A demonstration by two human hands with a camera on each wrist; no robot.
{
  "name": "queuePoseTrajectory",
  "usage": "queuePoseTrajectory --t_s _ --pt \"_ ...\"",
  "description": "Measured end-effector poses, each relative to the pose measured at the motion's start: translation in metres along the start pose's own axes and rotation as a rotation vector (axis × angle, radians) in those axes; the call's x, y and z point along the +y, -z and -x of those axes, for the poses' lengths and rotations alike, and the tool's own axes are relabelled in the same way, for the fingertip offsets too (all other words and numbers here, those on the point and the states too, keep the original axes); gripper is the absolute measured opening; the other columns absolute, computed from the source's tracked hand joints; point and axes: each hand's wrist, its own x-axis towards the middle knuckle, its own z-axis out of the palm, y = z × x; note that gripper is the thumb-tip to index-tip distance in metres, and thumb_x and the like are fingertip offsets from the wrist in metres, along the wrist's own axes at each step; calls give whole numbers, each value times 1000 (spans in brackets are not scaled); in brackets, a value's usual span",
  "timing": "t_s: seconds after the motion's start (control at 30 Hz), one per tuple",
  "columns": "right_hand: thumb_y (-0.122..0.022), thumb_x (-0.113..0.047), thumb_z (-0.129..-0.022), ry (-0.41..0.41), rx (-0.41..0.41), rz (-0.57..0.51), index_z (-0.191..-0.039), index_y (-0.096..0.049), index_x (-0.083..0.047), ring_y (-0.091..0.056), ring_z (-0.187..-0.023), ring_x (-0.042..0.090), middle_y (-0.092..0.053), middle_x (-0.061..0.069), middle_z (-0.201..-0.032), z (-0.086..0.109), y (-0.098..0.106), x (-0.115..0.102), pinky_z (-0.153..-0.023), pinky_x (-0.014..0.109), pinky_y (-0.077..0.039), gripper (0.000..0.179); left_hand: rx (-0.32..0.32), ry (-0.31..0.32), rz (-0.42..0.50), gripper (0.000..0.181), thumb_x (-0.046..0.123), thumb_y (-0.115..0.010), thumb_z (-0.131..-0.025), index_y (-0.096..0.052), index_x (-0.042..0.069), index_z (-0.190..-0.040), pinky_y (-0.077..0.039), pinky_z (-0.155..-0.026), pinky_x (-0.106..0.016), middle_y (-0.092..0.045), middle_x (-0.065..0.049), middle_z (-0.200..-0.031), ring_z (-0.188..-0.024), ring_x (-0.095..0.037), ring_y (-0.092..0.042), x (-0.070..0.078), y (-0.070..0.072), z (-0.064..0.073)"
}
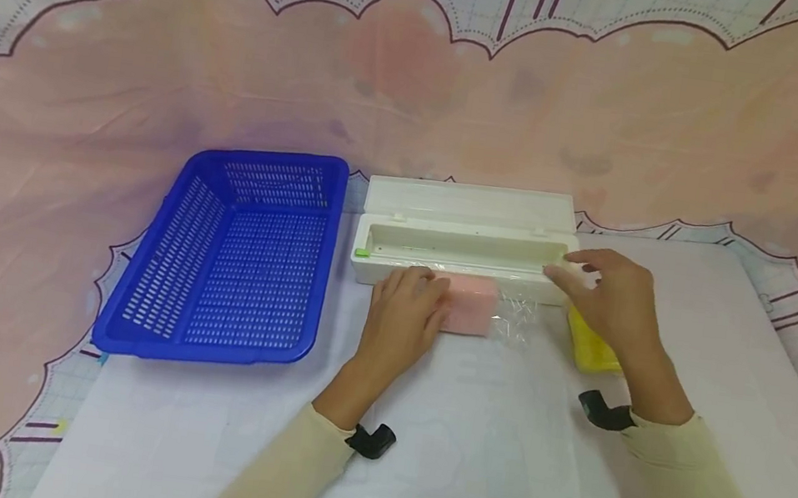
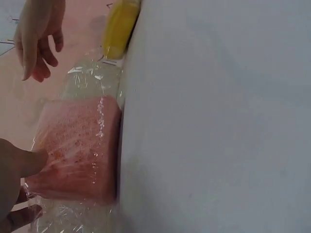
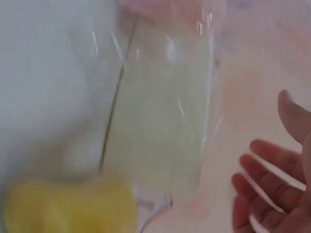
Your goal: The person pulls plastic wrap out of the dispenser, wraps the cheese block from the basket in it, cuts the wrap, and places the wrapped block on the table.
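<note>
A pink block (image 1: 470, 309) wrapped in clear plastic film (image 1: 514, 319) lies against the front of a long white film dispenser (image 1: 381, 272). My left hand (image 1: 401, 317) holds the block's left end; in the left wrist view its thumb (image 2: 34, 161) presses on the wrapped face. The dispenser's lid (image 1: 469, 205) is tipped back, and its trough looks hollow. At the dispenser's right end hovers my right hand (image 1: 615, 298), thumb and forefinger apart. Its fingers (image 3: 267, 189) are loosely bent with nothing between them in the right wrist view.
A blue plastic basket (image 1: 204, 351) stands left of the dispenser. Beneath my right hand lies a yellow object (image 1: 589, 346). A small green piece (image 1: 362, 253) sits at the dispenser's left front corner. Patterned cloth (image 1: 463, 106) hangs behind the white tabletop (image 1: 477, 461).
</note>
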Motion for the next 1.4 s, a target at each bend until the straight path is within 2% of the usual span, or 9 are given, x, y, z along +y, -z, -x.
queuePoseTrajectory --t_s 0.13,0.27,0.43,0.53,0.67,0.83,1.03,1.27,1.4 --pt "-78 -33 -92 247 -32 -13 -118 -74 -6 -71 -93 31 -75 15 -112 9 -29 -24 -76 45 -60 38 -60 15 143 22 15 -71 -97 -72 14 -119 -56 -92 -35 -61 -9 -120 -108 -24 -64 -10 -2 -8" --pt "-74 -26 -95 221 -143 -51 -126 -67 -5 -72 -103 31 -73 15 -121 11 -54 -37 -84 44 -62 38 -69 36 293 19 11 -66 -99 -72 12 -118 -58 -88 -33 -60 -11 -117 -106 -23 -66 -17 -6 -11" --pt "-70 -19 -98 179 -152 -91 -120 -65 -3 -72 -97 29 -74 15 -112 14 -65 -40 -83 43 -62 28 -91 76 354 19 12 -67 -99 -73 10 -117 -57 -82 -31 -62 -10 -112 -98 -20 -64 -17 -5 -6" --pt "-70 -22 -98 190 -186 -79 -112 -66 -5 -67 -85 23 -73 10 -98 19 -65 -39 -76 36 -60 22 -156 116 359 20 14 -67 -99 -74 9 -117 -55 -77 -28 -63 -9 -110 -91 -17 -62 -14 -2 2" --pt "-71 -22 -96 195 -306 -58 -105 -68 -8 -57 -75 16 -67 2 -83 29 -62 -36 -68 28 -52 17 -332 164 351 21 18 -69 -98 -75 10 -117 -50 -70 -26 -65 -7 -100 -82 -15 -58 -8 9 14" --pt "-72 -24 -95 187 -474 -44 -103 -71 -11 -58 -78 16 -68 -2 -85 36 -56 -34 -72 30 -52 16 -544 220 323 31 30 -69 -97 -73 13 -123 -52 -82 -37 -70 -9 -103 -95 -23 -63 -5 26 19" --pt "-66 -36 -99 178 -489 -88 -116 -73 -13 -66 -108 28 -73 7 -115 26 -59 -33 -95 49 -56 30 -720 266 272 47 43 -54 -104 -65 9 -134 -50 -97 -55 -67 -13 -126 -120 -32 -61 -8 24 2" --pt "-67 -48 -96 164 -653 -109 -108 -74 -13 -64 -92 17 -74 -1 -99 12 -64 -35 -84 36 -54 37 -839 272 325 41 49 -52 -103 -70 13 -101 -38 -100 -76 -69 1 -97 -95 -19 -62 -8 16 -7" --pt "-69 -49 -94 171 -730 -127 -106 -73 -12 -63 -89 16 -73 -2 -94 9 -64 -37 -83 34 -53 39 -860 302 353 37 50 -56 -101 -70 16 -97 -25 -105 -83 -69 3 -94 -97 -18 -62 -9 15 -6"
